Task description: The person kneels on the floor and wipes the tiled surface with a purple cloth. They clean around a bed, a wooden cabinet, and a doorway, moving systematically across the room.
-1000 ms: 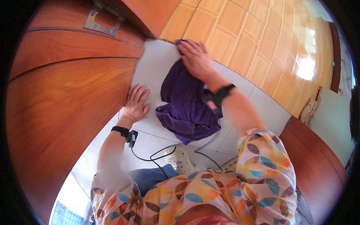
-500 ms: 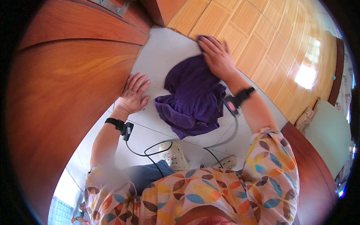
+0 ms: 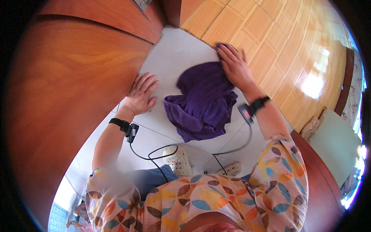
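Observation:
A bunched dark purple cloth [image 3: 206, 104] lies crumpled on the pale tiled floor in front of me. My right hand [image 3: 236, 69] presses down on its far right part, fingers over the fabric, beside the base of the tan wall. A bit of the cloth shows past the fingertips; the thumb and palm side are hidden. Flat on the floor to the left of the cloth rests my left hand [image 3: 141, 94], empty with fingers spread, close to the brown wooden panel [image 3: 85, 69]. Each wrist wears a black strap with a small cabled device.
Tan wood-patterned tiles [image 3: 266, 38] rise along the right. The wooden panel borders the left, meeting a frame at the far corner. Black cables [image 3: 158, 154] loop near my cream clogs [image 3: 177, 162]. A pale green board [image 3: 334, 143] leans at the right.
My right hand has slid slightly right and nearer along the wall base, dragging the cloth's far part. My left hand stays flat on the floor. The view has shifted a little.

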Demonstrator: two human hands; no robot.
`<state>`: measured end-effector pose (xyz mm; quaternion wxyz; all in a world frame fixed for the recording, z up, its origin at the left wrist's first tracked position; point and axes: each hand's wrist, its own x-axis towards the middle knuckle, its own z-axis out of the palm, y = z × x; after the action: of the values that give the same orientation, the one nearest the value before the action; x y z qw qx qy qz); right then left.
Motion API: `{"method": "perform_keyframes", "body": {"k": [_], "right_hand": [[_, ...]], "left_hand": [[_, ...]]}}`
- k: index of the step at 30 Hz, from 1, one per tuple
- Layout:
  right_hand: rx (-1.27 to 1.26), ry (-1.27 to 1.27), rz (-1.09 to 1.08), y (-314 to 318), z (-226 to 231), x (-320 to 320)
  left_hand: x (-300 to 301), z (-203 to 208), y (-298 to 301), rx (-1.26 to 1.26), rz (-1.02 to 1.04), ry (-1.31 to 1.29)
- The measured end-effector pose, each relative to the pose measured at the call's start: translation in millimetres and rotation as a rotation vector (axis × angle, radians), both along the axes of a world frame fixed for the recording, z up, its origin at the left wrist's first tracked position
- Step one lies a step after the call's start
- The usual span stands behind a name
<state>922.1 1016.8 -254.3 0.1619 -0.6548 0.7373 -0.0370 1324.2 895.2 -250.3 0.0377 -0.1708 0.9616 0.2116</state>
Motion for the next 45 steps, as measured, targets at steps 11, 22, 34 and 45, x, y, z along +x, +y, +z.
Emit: {"method": "perform_keyframes", "body": {"k": [11,22,34,45], "right_hand": [[-0.334,-0.018,0.085,-96.0,-19.6,42.1],[-0.393,-0.071,0.088,-93.7,-20.9,34.3],[-0.039,-0.031,-0.112,10.6,-6.6,2.9],[-0.252,-0.081,-0.165,52.7,-18.1,-4.6]], "left_hand": [[-5.2,-0.6,-4.5,-0.05,-0.008,-0.025],[-9.5,3.8,-8.0,-0.026,-0.013,-0.014],[-9.3,-0.8,-12.6,-0.028,-0.015,0.043],[-7.3,-6.5,-17.8,-0.09,-0.042,0.069]]}}
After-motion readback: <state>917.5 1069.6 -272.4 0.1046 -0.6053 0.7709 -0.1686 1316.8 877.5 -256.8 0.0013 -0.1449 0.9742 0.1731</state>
